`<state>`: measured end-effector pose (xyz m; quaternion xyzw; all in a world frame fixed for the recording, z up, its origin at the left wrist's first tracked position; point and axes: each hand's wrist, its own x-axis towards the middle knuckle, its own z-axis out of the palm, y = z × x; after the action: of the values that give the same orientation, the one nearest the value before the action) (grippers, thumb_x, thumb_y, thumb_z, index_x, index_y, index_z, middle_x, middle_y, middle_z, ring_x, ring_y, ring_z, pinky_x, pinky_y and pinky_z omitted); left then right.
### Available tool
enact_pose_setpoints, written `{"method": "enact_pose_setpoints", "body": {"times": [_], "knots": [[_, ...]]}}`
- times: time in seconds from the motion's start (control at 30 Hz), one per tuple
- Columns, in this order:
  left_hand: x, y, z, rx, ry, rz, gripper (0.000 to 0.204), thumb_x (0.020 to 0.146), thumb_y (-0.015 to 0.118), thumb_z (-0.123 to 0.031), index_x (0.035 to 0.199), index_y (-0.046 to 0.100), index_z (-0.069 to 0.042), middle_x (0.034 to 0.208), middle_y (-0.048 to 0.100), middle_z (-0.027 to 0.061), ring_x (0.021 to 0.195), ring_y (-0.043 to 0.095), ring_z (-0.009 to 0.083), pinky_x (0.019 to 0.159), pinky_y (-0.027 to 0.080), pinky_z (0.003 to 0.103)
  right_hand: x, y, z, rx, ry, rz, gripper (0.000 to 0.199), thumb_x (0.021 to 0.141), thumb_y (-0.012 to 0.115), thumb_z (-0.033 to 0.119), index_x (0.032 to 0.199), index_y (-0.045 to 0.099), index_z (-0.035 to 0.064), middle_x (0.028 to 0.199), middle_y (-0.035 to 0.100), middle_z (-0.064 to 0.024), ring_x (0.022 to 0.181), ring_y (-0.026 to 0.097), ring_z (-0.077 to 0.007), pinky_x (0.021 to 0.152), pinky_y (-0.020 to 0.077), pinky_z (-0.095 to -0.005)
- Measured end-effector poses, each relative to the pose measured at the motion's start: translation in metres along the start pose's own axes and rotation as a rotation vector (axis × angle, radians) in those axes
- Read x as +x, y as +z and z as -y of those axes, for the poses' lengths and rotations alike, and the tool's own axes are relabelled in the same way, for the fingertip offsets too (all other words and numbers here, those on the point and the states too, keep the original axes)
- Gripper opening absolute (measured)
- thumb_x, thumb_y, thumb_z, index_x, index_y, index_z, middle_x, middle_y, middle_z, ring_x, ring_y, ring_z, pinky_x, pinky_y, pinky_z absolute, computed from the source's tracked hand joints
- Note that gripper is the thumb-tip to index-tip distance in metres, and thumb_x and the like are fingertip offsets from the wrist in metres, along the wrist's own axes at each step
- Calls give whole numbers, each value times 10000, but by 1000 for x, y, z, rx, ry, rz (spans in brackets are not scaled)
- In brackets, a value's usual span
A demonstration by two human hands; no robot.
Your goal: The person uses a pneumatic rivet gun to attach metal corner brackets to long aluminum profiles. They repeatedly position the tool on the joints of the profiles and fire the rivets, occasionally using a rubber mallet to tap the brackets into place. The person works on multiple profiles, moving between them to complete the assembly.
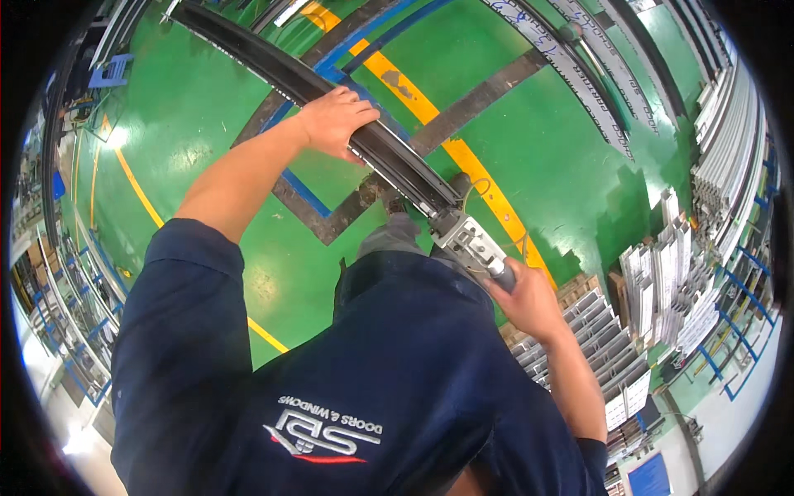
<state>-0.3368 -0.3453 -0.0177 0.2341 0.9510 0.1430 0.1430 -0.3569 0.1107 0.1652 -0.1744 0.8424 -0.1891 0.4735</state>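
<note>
A long black window-frame profile (248, 56) runs slantwise from the upper left to the middle of the head view. My left hand (337, 122) is wrapped over it, thumb on the near side. At the profile's near end sits a silver metal hand tool (468, 240) with a block-shaped head; whether it is clamped on or only touching, I cannot tell. My right hand (531, 302) is closed around the tool's grey handle (503, 277). A thin cable or hose loops beside the tool. My body hides part of what lies below.
Under the profile stands a low black and blue frame (310, 217) on the green floor (273, 289), crossed by a yellow stripe (488, 198). Stacked grey profiles (579, 339) lie close by my right arm. More long profiles (571, 74) lean at the upper right. A blue stool (112, 73) is far left.
</note>
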Motion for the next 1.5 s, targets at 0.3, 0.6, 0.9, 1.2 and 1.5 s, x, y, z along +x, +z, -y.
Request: {"method": "enact_pose_setpoints", "body": {"times": [0.3,0.6,0.9,1.2,1.5], "knots": [[9,-8,0,-33,-1,53,896,623,929,-523,1320,625,-50,1239,667,122,1187,604,350,1096,428,488,-9,12,-10,-134,15,76,412,933,755,335,1223,649,62,943,744,-260,959,708,-470,876,554,-548],[8,0,-7,-15,43,14,895,610,929,-486,1337,619,-66,1245,665,109,1209,592,339,1108,421,483,-24,15,-13,-35,-64,29,363,925,776,291,1163,653,45,876,717,-269,872,691,-500,812,543,-554],[18,-20,-8,9,-34,117,879,606,950,-476,1323,613,-95,1247,657,86,1225,588,327,1114,410,482,-10,22,-35,-33,-124,32,423,909,798,295,1224,619,76,881,724,-251,869,709,-474,792,568,-553],[21,-6,-14,46,45,75,892,629,927,-527,1342,613,-93,1270,663,85,1212,592,325,1111,409,487,-25,27,-39,26,-139,39,432,877,817,226,1218,604,68,886,715,-242,866,696,-490,773,550,-573],[21,-9,-20,-18,25,111,910,573,955,-431,1342,610,-86,1278,657,94,1227,590,331,1140,402,489,-26,24,-49,64,-138,89,421,894,805,247,1223,626,56,863,711,-249,878,698,-480,788,556,-562]]}}
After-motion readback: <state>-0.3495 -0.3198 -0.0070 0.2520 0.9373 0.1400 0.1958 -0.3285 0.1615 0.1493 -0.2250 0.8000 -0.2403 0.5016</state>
